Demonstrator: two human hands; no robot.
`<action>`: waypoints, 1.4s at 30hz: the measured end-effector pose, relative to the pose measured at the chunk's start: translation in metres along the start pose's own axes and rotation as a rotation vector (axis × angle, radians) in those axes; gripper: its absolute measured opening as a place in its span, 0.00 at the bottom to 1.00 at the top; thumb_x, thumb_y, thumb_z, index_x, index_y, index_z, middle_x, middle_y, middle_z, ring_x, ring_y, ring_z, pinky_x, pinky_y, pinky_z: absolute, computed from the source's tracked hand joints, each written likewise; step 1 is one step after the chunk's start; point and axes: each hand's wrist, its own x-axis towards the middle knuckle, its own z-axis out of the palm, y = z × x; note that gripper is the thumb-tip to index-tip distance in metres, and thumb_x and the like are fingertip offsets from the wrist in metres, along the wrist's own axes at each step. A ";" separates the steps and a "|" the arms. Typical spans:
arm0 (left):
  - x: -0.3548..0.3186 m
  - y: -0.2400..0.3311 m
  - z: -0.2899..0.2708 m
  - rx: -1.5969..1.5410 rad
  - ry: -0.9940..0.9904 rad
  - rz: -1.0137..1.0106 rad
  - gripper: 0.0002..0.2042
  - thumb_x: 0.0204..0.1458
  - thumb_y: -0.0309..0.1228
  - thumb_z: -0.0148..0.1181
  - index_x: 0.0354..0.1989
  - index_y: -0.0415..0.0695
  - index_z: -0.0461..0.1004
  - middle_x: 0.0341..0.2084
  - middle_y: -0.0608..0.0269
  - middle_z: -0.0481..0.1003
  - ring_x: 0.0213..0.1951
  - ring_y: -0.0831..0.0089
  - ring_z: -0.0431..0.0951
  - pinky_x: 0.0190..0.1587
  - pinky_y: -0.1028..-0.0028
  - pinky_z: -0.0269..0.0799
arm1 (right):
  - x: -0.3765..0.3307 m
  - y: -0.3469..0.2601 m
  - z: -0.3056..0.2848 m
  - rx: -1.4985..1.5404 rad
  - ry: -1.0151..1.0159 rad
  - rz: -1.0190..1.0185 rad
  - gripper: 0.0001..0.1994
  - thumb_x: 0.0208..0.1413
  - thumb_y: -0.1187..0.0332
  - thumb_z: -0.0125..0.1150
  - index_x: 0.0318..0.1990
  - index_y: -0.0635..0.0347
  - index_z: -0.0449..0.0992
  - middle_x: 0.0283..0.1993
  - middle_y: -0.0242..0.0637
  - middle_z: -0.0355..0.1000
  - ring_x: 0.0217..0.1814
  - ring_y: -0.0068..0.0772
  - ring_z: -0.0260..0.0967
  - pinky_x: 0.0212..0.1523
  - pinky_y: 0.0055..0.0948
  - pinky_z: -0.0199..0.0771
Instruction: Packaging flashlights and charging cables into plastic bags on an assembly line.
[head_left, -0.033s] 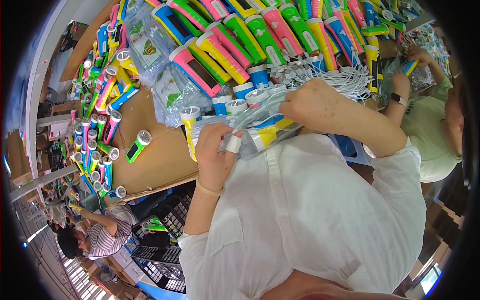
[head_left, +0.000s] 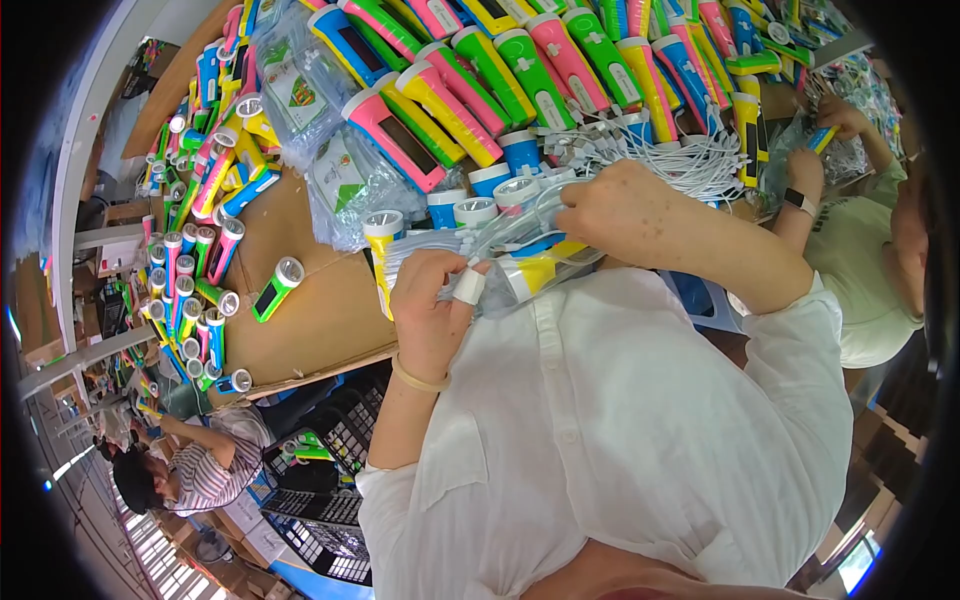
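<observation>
A clear plastic bag (head_left: 497,240) lies between my two hands at the table's near edge, with a yellow and blue flashlight (head_left: 537,274) inside it. My left hand (head_left: 428,300), with white tape round one finger, is closed on the bag's left side. On the other side, my right hand (head_left: 612,212) has its fingertips pinched on the bag's upper edge; those fingertips are partly hidden. Just beyond the bag, several flashlights stand with their lenses up, one of them white-rimmed (head_left: 475,211). A yellow flashlight (head_left: 382,224) is upright beside my left hand.
Many flashlights (head_left: 520,75) are heaped at the back, with white cables (head_left: 690,158) before them. Clear bags (head_left: 340,185) lie left of these. A green flashlight (head_left: 278,288) rests on the cardboard. Black crates (head_left: 320,510) stand lower left. Co-workers sit right (head_left: 850,250) and lower left (head_left: 215,470).
</observation>
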 end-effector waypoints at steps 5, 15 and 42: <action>0.001 0.020 -0.003 -0.071 -0.016 -0.067 0.07 0.49 0.19 0.68 0.36 0.37 0.77 0.31 0.59 0.77 0.32 0.70 0.75 0.36 0.74 0.72 | 0.026 -0.005 0.011 0.200 0.123 -0.236 0.08 0.54 0.70 0.65 0.39 0.63 0.78 0.33 0.39 0.75 0.35 0.40 0.78 0.35 0.42 0.76; 0.004 0.028 0.002 -0.134 0.018 0.014 0.09 0.50 0.16 0.63 0.40 0.38 0.79 0.36 0.55 0.80 0.38 0.61 0.81 0.42 0.70 0.76 | 0.033 -0.022 0.015 0.829 0.021 -0.084 0.11 0.59 0.67 0.66 0.46 0.57 0.74 0.30 0.35 0.72 0.28 0.35 0.72 0.30 0.33 0.72; 0.035 0.023 0.007 -0.211 -0.462 -0.284 0.11 0.53 0.26 0.67 0.44 0.38 0.79 0.33 0.59 0.77 0.36 0.72 0.77 0.37 0.73 0.70 | -0.014 0.019 0.064 0.166 0.818 -0.218 0.11 0.48 0.71 0.71 0.38 0.57 0.75 0.34 0.34 0.75 0.31 0.37 0.74 0.27 0.32 0.74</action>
